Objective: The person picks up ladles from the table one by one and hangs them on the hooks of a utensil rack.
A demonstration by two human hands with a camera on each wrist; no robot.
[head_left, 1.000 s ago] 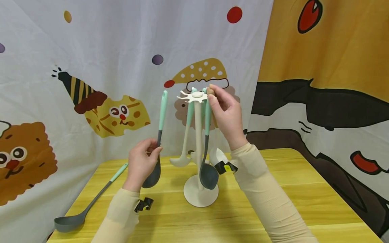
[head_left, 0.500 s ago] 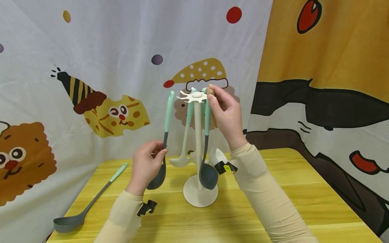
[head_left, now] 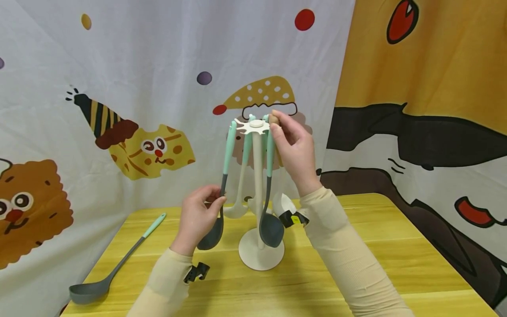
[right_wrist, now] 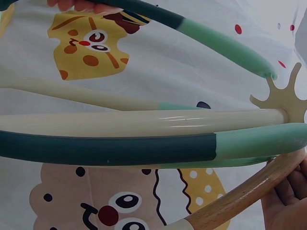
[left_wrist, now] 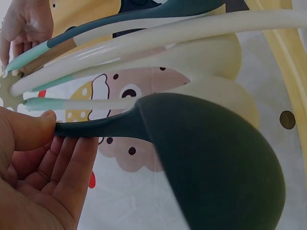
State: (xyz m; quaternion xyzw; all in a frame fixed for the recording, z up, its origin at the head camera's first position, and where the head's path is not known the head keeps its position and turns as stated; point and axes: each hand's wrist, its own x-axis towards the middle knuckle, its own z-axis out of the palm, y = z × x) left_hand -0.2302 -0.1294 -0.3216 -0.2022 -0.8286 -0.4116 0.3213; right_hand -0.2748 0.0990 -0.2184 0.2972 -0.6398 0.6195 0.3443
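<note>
My left hand [head_left: 200, 215] pinches the neck of a dark grey ladle [head_left: 214, 233] with a mint handle, thumb on one side and fingers on the other. The ladle stands upright, bowl down, and its handle's top end is right at a left-side hook of the cream utensil rack [head_left: 258, 176]. In the right wrist view, the mint handle's tip [right_wrist: 268, 72] meets a hook prong. My right hand [head_left: 295, 145] pinches the top of a wooden handle [right_wrist: 249, 191] on the rack's right side. A second dark ladle [head_left: 272, 230] hangs at the front of the rack.
Another grey ladle [head_left: 93, 288] with a mint handle lies on the wooden table [head_left: 317, 281] at the left. A pale ladle [head_left: 236, 209] and a white-headed utensil [head_left: 282, 203] hang from the rack. A printed curtain [head_left: 158, 53] stands behind the table.
My left hand has moved right with the ladle, bringing the top of its handle from well left of the rack to the hook. My right hand has stayed in place.
</note>
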